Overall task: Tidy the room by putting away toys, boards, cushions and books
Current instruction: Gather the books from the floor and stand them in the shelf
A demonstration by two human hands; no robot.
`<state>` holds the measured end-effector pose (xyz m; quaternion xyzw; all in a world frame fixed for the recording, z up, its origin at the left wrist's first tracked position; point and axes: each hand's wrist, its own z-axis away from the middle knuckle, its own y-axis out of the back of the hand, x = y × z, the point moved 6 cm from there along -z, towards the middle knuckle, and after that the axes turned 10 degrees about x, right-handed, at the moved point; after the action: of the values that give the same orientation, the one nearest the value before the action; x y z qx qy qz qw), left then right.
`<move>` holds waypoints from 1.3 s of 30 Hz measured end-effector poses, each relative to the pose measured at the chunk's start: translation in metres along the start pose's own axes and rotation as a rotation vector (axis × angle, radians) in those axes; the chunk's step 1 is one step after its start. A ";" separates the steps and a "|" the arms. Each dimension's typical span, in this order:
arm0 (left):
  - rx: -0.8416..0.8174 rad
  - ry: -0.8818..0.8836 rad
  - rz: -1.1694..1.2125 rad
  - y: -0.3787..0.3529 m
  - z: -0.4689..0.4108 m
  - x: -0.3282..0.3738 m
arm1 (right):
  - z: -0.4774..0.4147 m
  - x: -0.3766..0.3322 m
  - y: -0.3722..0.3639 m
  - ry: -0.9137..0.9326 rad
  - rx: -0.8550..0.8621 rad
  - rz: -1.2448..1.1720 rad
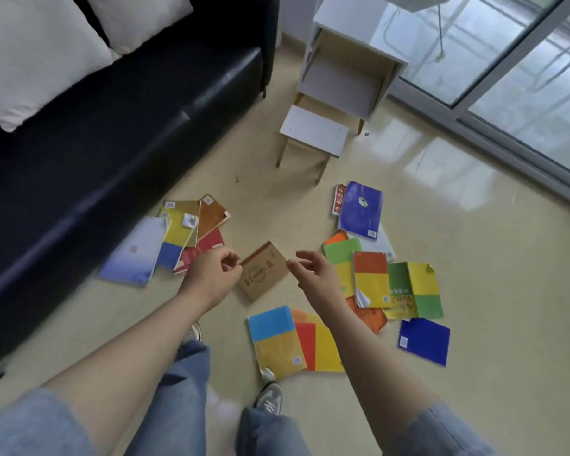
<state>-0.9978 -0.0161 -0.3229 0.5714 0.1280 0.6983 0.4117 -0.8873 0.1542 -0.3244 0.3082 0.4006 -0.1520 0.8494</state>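
Brown book [264,274] lies at frame centre between both hands. The left hand [211,274] is curled at its left edge, grip unclear. The right hand [313,274] is relaxed, at its right corner.

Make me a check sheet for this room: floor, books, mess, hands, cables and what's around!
Surface: shiny beige floor, bare near the glass door.
Job's things: books lie scattered in heaps by the sofa, on the right and by the shoes; a brown book shows between the hands; two cushions sit on the sofa.
Clutter: a small dark speck by the cabinet.
Hands: left hand curled at the brown book's edge, hold unclear; right hand relaxed beside it.
Cables: nothing seen.
Surroundings: black sofa, white cabinet with a low white stand before it, glass door.
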 end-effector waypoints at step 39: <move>0.234 -0.079 -0.175 -0.199 -0.140 -0.471 | -0.175 0.329 -0.380 0.505 -0.171 0.391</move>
<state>-1.0349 -0.1903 -0.8223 0.6291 0.2415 0.6172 0.4063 -0.9739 -0.0271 -0.8175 0.3346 0.5430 0.1296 0.7592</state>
